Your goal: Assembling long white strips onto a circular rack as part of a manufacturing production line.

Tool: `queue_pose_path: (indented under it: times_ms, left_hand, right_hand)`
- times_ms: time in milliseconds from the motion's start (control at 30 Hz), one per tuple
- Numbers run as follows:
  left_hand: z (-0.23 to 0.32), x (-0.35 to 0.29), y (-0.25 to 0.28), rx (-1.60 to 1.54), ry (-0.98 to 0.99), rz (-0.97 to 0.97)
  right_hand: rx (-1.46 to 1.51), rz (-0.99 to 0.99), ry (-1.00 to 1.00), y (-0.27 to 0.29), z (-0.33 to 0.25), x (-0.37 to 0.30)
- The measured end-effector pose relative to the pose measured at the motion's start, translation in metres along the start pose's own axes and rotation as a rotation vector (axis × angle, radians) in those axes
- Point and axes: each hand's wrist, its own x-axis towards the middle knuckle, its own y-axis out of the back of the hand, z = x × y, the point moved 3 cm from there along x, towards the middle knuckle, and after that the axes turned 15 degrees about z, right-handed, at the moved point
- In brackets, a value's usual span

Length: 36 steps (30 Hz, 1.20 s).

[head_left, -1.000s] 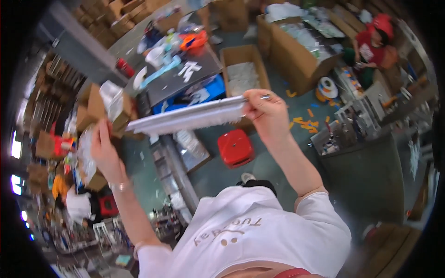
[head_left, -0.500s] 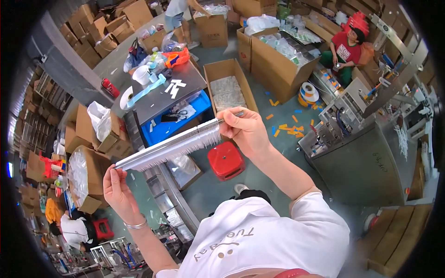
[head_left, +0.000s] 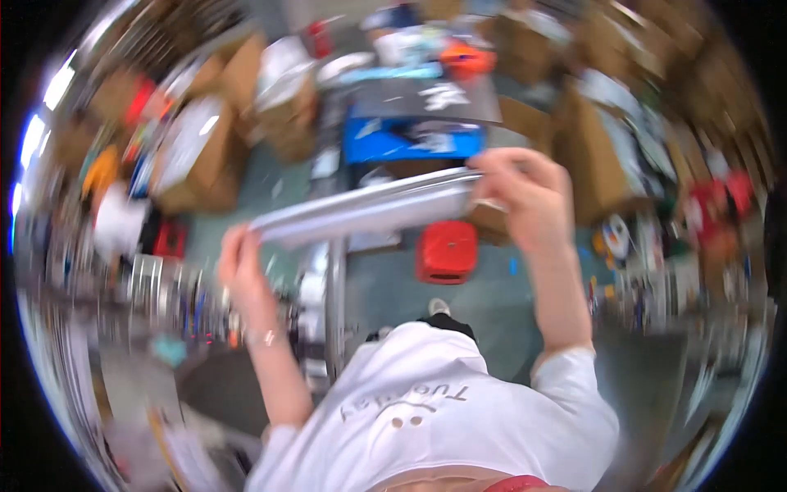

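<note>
A long thin metal rod (head_left: 369, 195) stretches across in front of me, a little higher at its right end. From it hangs a row of thin whitish strips (head_left: 377, 221), blurred together by motion. My left hand (head_left: 243, 264) is closed in a pinch at the rod's left end. At the other end, the fingers and thumb of my right hand (head_left: 525, 193) grip the rod. Both arms are stretched forward, well above the floor.
Beyond the rod stands a dark table (head_left: 385, 100) with a blue tray (head_left: 361, 146). A red stool (head_left: 447, 250) sits below. Cardboard boxes (head_left: 217, 168) line the left. One person in white (head_left: 119, 220) is at left; another in red (head_left: 709, 211) at right.
The whole view has swung to the left and is now blurred. Both hands still hold the rod, which appears farther right and a little more level.
</note>
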Motion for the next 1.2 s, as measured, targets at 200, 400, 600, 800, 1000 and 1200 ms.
queue_pose_path:
  times_ms: [200,400,600,800,1000,1200]
  left_hand:
    - [0.001,0.02,0.058,-0.002,-0.142,0.157]
    - [0.01,0.019,0.134,-0.077,-0.182,0.439]
    - [0.042,0.042,0.193,0.149,-0.436,0.748]
    - [0.11,0.074,0.236,0.566,-0.695,0.969]
    - [0.122,0.1,0.272,0.794,-0.79,1.11]
    - [0.119,0.106,0.294,1.043,-0.839,1.133]
  right_hand:
    - [0.022,-0.082,0.021,-0.032,0.035,0.016]
    - [0.214,-0.501,-0.136,-0.146,0.067,0.031]
    - [0.403,-0.829,-0.371,-0.268,0.097,0.049]
    - [0.588,-1.097,-0.29,-0.388,0.086,0.05]
    - [0.708,-1.25,-0.124,-0.466,0.088,0.03]
    - [0.772,-1.351,0.025,-0.499,0.099,0.016]
